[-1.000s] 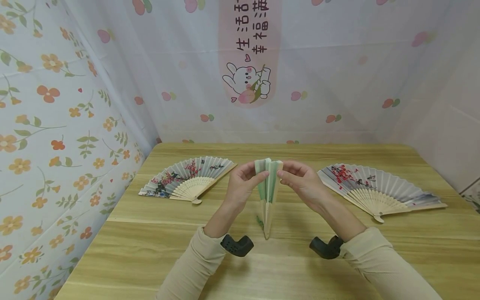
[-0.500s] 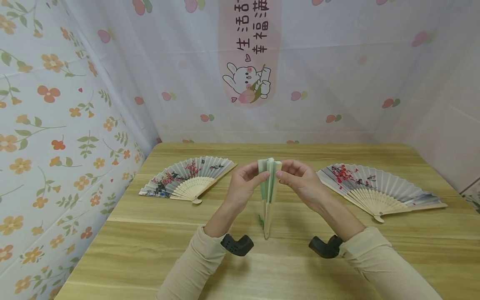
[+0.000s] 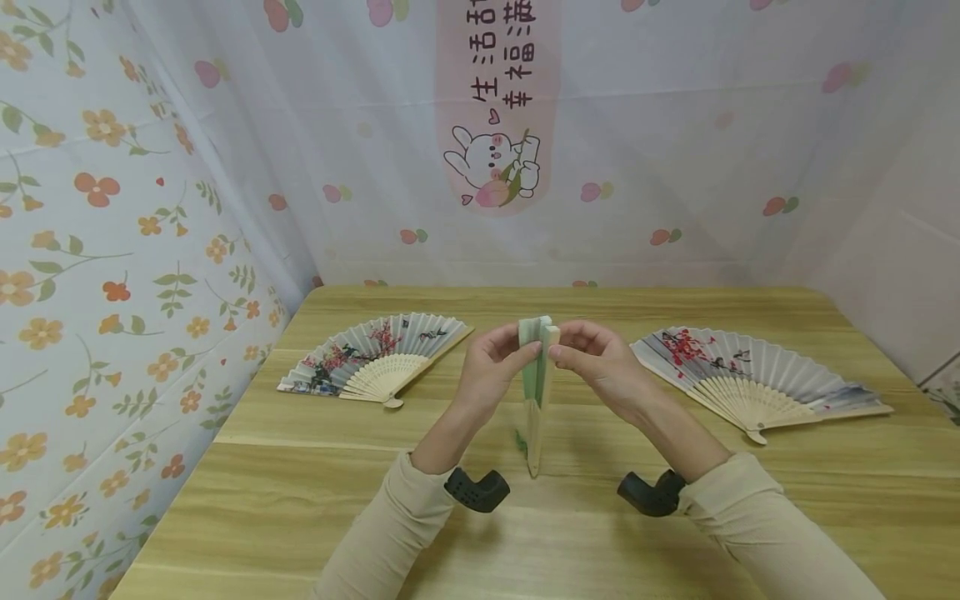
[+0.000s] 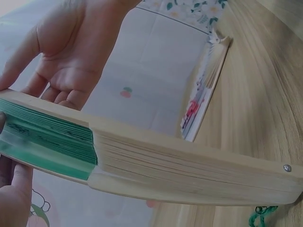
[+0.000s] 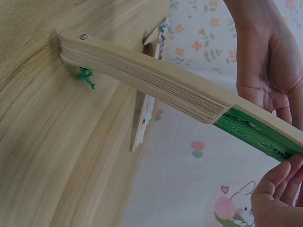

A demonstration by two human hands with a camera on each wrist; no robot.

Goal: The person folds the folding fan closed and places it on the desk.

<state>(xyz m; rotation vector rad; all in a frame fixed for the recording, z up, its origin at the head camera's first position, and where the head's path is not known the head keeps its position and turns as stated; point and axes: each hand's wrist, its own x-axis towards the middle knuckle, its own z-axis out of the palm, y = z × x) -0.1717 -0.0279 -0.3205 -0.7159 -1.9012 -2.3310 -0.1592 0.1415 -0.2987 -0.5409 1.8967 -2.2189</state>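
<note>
A green folding fan (image 3: 535,400) with pale wooden sticks stands upright in the head view, its pivot end down at the table and its leaf folded into a narrow stack. My left hand (image 3: 487,362) pinches the upper leaf from the left, thumb in front. From the right, my right hand (image 3: 600,358) holds the outer stick near the top between thumb and fingers. Packed sticks and green pleats of the fan (image 4: 189,165) show closely in the left wrist view. A green cord (image 5: 85,75) hangs by the pivot in the right wrist view.
On the wooden table (image 3: 300,517), a spread fan with pink blossoms (image 3: 382,358) lies at the left. Another spread fan with red blossoms (image 3: 750,375) lies at the right. A printed cloth (image 3: 660,150) hangs behind the table.
The gap between the green fan's folds has narrowed, so the fan is now a slimmer stack. My right hand has shifted slightly left; my left hand has moved slightly right.
</note>
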